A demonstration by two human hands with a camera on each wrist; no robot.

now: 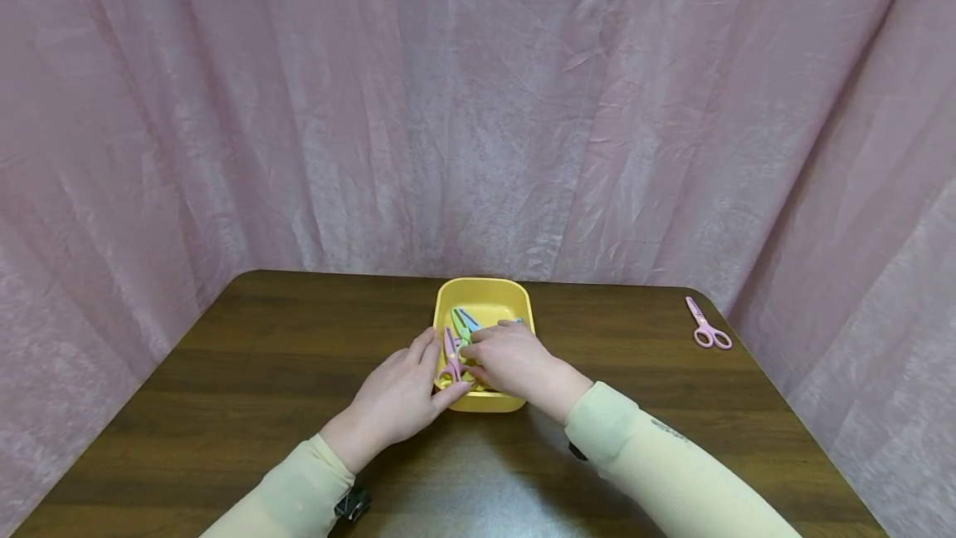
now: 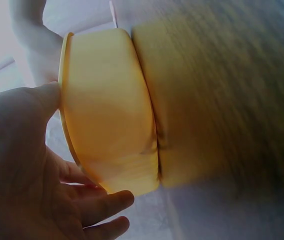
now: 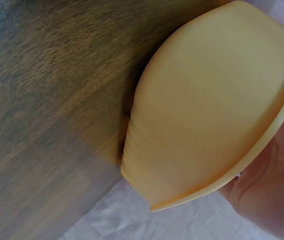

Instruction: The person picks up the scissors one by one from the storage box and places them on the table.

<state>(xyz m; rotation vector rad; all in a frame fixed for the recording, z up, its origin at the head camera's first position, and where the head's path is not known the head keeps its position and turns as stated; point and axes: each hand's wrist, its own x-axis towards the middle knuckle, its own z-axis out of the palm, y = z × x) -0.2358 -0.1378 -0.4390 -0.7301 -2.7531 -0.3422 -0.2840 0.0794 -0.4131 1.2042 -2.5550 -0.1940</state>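
Note:
A yellow plastic basket (image 1: 484,403) stands on the table, with several small scissors in it. Pink scissors (image 1: 450,344) lean at its left side, beside green scissors (image 1: 458,320) and a blue blade (image 1: 469,319). My left hand (image 1: 399,395) rests on the basket's left rim, thumb over the near left corner, fingers fairly straight. In the left wrist view its thumb and fingers touch the rim of the basket (image 2: 107,100). My right hand (image 1: 515,358) reaches over the right rim, its fingers bent down among the scissors by the green handles. Whether they pinch anything is hidden.
Another pair of pink scissors (image 1: 705,328) lies alone near the right edge of the brown wooden table (image 1: 299,339). A pink curtain (image 1: 478,106) hangs behind the table and along its sides.

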